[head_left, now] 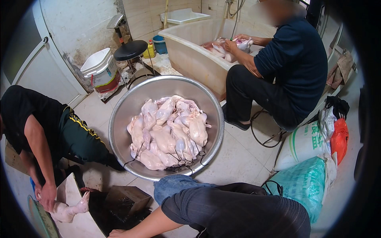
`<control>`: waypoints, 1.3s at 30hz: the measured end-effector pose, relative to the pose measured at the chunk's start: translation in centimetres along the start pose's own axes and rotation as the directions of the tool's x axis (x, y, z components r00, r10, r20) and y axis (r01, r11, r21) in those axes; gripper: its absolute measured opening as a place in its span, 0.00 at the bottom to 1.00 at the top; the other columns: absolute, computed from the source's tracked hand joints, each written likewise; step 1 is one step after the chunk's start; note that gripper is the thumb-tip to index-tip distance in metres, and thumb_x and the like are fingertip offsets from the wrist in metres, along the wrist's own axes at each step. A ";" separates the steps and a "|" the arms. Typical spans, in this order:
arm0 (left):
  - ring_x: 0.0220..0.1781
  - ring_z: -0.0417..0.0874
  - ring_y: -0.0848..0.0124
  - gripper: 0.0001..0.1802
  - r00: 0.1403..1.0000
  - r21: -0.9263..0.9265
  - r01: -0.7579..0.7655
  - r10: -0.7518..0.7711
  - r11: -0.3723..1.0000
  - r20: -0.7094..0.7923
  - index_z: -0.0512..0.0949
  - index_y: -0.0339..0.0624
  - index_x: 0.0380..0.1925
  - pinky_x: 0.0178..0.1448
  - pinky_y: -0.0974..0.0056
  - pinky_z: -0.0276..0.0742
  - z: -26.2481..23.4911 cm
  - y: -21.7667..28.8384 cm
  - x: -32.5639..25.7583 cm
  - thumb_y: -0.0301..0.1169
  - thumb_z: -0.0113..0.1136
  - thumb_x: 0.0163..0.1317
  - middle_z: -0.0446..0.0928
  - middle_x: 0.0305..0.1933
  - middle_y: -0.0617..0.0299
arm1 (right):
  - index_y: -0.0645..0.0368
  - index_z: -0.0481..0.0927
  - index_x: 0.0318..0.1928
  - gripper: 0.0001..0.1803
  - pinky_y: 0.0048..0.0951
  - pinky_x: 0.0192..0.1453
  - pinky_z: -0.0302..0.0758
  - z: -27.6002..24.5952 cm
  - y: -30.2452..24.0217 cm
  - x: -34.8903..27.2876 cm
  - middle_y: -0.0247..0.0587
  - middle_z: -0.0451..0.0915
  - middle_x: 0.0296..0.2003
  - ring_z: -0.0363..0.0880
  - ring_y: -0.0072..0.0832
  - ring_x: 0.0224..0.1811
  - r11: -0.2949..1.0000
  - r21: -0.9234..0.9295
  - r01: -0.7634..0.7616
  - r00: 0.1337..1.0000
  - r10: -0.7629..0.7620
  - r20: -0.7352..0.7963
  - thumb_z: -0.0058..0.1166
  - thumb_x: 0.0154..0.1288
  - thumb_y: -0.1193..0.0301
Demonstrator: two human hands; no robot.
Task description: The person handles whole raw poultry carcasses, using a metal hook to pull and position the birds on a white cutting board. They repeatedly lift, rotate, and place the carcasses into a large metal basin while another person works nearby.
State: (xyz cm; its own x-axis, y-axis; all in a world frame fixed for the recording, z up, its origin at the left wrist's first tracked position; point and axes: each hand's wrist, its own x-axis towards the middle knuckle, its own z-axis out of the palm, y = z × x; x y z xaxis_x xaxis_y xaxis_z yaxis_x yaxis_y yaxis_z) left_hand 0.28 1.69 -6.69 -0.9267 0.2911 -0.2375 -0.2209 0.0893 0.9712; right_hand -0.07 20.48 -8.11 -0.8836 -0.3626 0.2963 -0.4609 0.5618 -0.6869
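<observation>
Neither of my own hands shows in the head view. In the middle, a wide metal basin [217, 131] holds several plucked birds [163, 139], pale and heaped together, with black cords among them. At the left, a co-worker's hand [48, 196] presses on a plucked bird [65, 212] lying on a white board [81, 226]. At the upper right, a seated co-worker's hands [232, 44] hold another pale bird [245, 44] at a large plastic tub [194, 55]. Below, a dark-sleeved arm [152, 226], apparently a third worker's, reaches left; its hand is cut off.
A brown metal box [126, 198] stands below the basin. A black stool [130, 50], a white bucket [101, 73] and a teal bucket [160, 44] stand behind it. At the right lie a white sack [299, 146], a green sack [303, 184] and a hose [258, 137].
</observation>
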 end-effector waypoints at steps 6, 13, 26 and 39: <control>0.37 0.71 0.73 0.14 1.000 0.056 -0.005 0.006 0.998 -0.004 0.75 0.42 0.33 0.42 0.67 0.69 -0.4 0.0 -0.1 0.37 0.55 0.77 0.73 0.34 0.64 | 0.53 0.88 0.26 0.11 0.46 0.31 0.80 -0.6 -0.7 -0.1 0.44 0.87 0.26 0.87 0.40 0.29 1.000 0.007 -0.009 1.000 0.009 0.008 0.64 0.51 0.59; 0.36 0.69 0.75 0.14 1.000 0.043 -0.008 0.008 0.999 0.010 0.74 0.44 0.31 0.41 0.67 0.68 -0.6 -0.1 0.1 0.37 0.55 0.77 0.72 0.33 0.66 | 0.53 0.87 0.25 0.11 0.46 0.30 0.79 -0.3 -0.2 -0.1 0.44 0.86 0.25 0.86 0.41 0.28 1.000 0.020 0.024 0.999 -0.024 -0.029 0.64 0.51 0.59; 0.43 0.75 0.66 0.17 0.997 0.126 -0.021 0.012 0.992 0.070 0.76 0.38 0.45 0.53 0.60 0.73 -2.7 -1.2 0.5 0.43 0.53 0.78 0.78 0.41 0.60 | 0.52 0.87 0.23 0.12 0.47 0.27 0.77 0.9 0.2 -0.1 0.44 0.85 0.23 0.85 0.40 0.25 0.999 -0.018 0.031 0.997 -0.032 -0.068 0.63 0.50 0.58; 0.44 0.80 0.76 0.11 0.995 -0.016 -0.098 0.098 0.995 0.013 0.82 0.34 0.41 0.53 0.69 0.76 -0.1 2.6 1.2 0.32 0.56 0.76 0.82 0.41 0.63 | 0.60 0.84 0.35 0.22 0.54 0.37 0.80 -5.0 -3.4 1.0 0.54 0.85 0.29 0.85 0.54 0.32 0.993 -0.071 -0.096 0.993 0.100 0.056 0.45 0.78 0.57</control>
State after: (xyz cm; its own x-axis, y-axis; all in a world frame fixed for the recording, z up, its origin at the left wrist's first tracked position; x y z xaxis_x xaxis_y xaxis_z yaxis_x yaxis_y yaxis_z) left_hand -1.48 2.22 -4.44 -0.9401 0.3104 -0.1413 -0.1338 0.0455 0.9900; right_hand 0.24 21.95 -2.17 -0.9191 -0.3462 0.1883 -0.3790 0.6454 -0.6632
